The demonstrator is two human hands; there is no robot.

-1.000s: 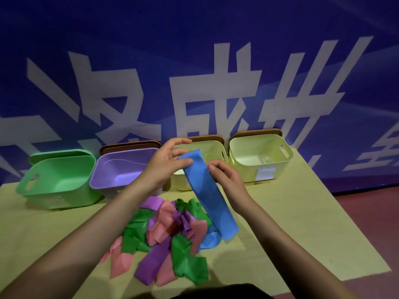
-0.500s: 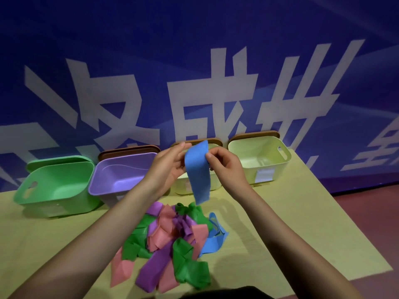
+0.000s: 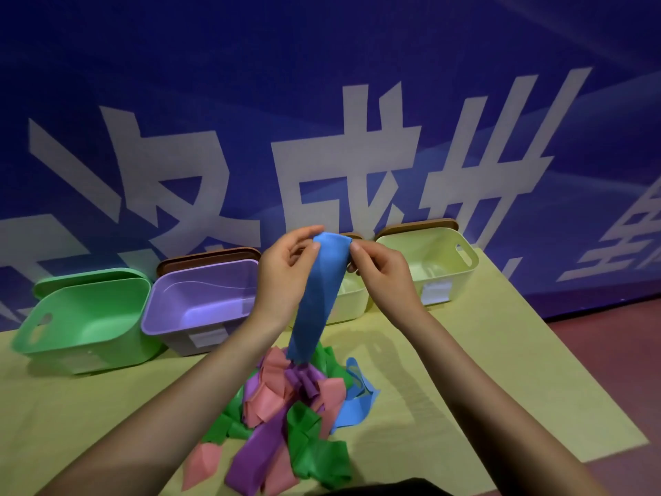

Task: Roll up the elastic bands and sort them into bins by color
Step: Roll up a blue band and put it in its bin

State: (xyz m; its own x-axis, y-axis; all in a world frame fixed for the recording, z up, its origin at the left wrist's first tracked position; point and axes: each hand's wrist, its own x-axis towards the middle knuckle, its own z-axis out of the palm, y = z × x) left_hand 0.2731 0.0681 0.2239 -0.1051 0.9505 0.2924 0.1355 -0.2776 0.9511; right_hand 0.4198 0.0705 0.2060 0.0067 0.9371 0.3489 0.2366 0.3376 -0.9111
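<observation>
Pinching the top end of a blue band (image 3: 316,295) from both sides, above the desk (image 3: 483,352) and in front of the row of bins. Left hand (image 3: 286,277) on the band's left edge, thumb and forefinger closed on the folded-over top; right hand (image 3: 384,270) on the right edge, fingertips (image 3: 356,247) gripping the same fold. Band hanging down and slightly leftward from the grip, flat and unrolled along most of its length, lower end reaching just above the pile of bands (image 3: 286,417).

Pile lying on the yellow-green desk near the front edge, between the two forearms: tangled green, pink and purple strips, with a second blue strip (image 3: 357,406) on its right side. One pink piece (image 3: 202,467) sitting at the pile's left front corner, a long purple strip (image 3: 255,463) running toward the viewer beside it.

Four bins standing in a row along the back of the desk, against the blue banner (image 3: 322,102) with large white characters. From the left: green bin (image 3: 89,316), tilted a little; purple bin (image 3: 200,302) just beside it, touching or nearly so; pale yellow bin (image 3: 352,302) mostly hidden behind the hands and the band; another pale yellow bin (image 3: 429,266) at the right end, with a handle slot in its side wall. Brown lids propped behind the purple and yellow bins, a green one behind the green bin. Insides of the green, purple and right-hand yellow bins showing no bands; contents of the hidden bin impossible to tell.

Reddish floor (image 3: 608,370) visible to the right of the desk.
</observation>
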